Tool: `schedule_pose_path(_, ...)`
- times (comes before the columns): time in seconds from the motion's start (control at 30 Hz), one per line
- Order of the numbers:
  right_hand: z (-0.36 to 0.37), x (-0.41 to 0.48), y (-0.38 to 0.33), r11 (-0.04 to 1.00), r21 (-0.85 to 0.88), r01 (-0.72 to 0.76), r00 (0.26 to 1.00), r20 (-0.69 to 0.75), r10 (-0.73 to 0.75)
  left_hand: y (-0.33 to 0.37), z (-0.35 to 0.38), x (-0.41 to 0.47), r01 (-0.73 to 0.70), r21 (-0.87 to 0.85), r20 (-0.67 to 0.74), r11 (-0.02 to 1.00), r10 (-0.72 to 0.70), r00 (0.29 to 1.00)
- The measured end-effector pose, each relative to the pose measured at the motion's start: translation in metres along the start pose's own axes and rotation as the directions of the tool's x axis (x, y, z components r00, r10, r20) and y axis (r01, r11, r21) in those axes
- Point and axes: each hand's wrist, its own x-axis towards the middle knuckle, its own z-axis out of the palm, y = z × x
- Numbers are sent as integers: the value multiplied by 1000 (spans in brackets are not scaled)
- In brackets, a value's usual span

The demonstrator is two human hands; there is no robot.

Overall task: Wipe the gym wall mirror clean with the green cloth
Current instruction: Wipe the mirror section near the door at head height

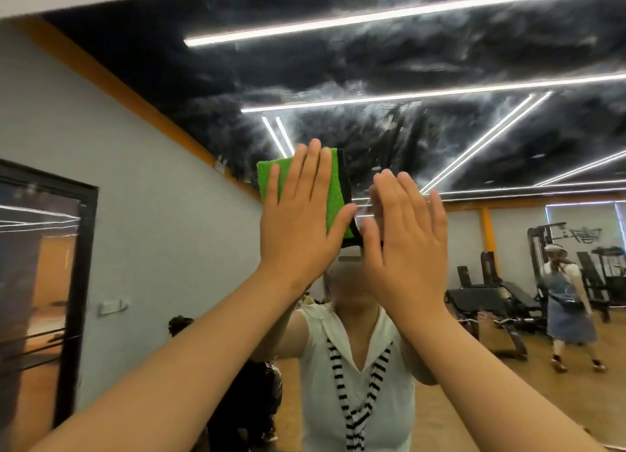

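Observation:
The gym wall mirror (440,140) fills nearly the whole view and reflects a dark ceiling with light strips. My left hand (298,221) lies flat with straight fingers on the green cloth (333,194), pressing it against the glass at about head height. The cloth is folded and has a black edge on its right side. My right hand (406,235) is raised just to the right of the cloth, fingers straight, palm toward the glass. Whether it touches the mirror I cannot tell. My own reflection stands behind both hands.
The mirror's top edge (135,1) meets a white wall at the upper left. Reflected in the glass are a dark-framed door (78,282) at left, weight benches (494,302) and a standing person (565,302) at right, and a wooden floor.

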Motion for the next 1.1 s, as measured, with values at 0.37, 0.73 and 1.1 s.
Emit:
schedule_pose_path(0.37,0,1,0,999,49,5,1000,22,-6,-11,-2,24,1,11,16,1000,-2,1000)
schedule_pose_path(0.73,-1,1,0,998,70,-3,999,34,0,-38,-8,13,-253,13,26,967,252,967)
schedule_pose_path(1.1,0,0,0,999,53,2,999,51,-5,-55,-12,13,-192,32,60,981,190,980)
